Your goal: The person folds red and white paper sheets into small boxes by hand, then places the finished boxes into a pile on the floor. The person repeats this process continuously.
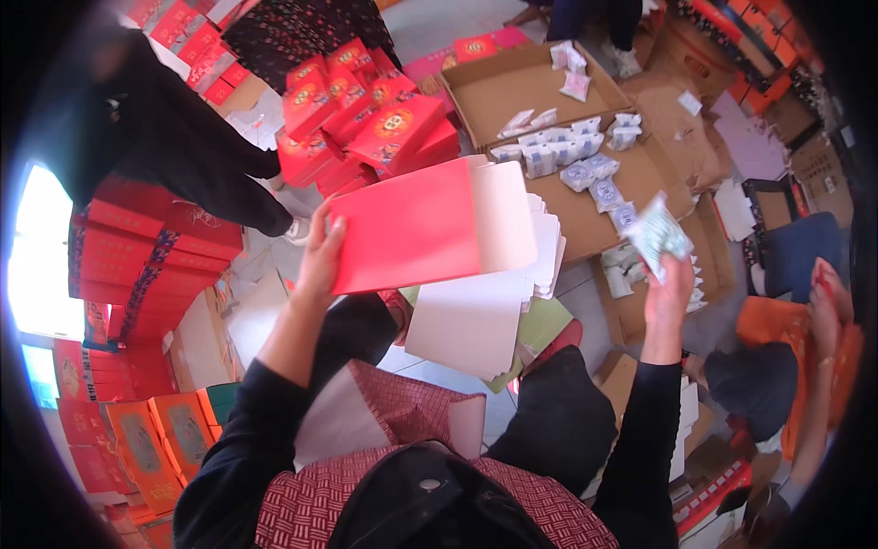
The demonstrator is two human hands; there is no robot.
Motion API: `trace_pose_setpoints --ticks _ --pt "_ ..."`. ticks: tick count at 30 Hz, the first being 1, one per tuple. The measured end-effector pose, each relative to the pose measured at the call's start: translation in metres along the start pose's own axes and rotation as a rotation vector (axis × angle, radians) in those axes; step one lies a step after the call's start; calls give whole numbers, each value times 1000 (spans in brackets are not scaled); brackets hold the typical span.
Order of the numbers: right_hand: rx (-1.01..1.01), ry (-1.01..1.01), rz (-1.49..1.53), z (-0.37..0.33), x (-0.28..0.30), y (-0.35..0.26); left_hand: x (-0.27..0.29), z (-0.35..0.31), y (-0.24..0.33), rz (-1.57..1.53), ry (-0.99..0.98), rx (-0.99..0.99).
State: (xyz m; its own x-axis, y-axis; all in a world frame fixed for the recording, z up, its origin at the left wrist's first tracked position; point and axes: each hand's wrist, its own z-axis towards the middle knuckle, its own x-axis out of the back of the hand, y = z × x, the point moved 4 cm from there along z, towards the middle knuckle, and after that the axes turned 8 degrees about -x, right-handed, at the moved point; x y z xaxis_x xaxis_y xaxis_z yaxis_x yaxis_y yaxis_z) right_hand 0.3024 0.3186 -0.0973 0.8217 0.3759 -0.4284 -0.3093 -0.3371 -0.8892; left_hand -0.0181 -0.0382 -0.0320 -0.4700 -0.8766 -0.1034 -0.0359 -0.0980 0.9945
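By the left hand (320,249), closed at the left edge with the thumb on top, a flat red cardboard box (407,233) is held up, its white end flap (503,220) extended rightward. By the right hand (670,285), a small pale green-and-white packet (660,236) is pinched, well apart from the box. Beneath, white cardboard sheets (466,325) are stacked; beyond, brown cardboard trays (498,90) are dotted with white packets (555,154).

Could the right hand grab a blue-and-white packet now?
Probably not yet: the right hand holds a pale wrapped packet. Otherwise the way looks free; the blue-and-white packets lie uncovered in an open tray.
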Motion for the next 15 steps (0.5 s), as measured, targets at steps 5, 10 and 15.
trace_pose_setpoints --ticks 5,10,15 --pt "258 -479 -410 -93 -169 -98 -27 -47 52 -149 -108 -159" --pt "940 -98 -905 -173 -215 -196 -6 -87 110 -460 -38 -119" --pt "743 -434 -720 -248 -254 -182 17 -135 118 -542 -4 -222"
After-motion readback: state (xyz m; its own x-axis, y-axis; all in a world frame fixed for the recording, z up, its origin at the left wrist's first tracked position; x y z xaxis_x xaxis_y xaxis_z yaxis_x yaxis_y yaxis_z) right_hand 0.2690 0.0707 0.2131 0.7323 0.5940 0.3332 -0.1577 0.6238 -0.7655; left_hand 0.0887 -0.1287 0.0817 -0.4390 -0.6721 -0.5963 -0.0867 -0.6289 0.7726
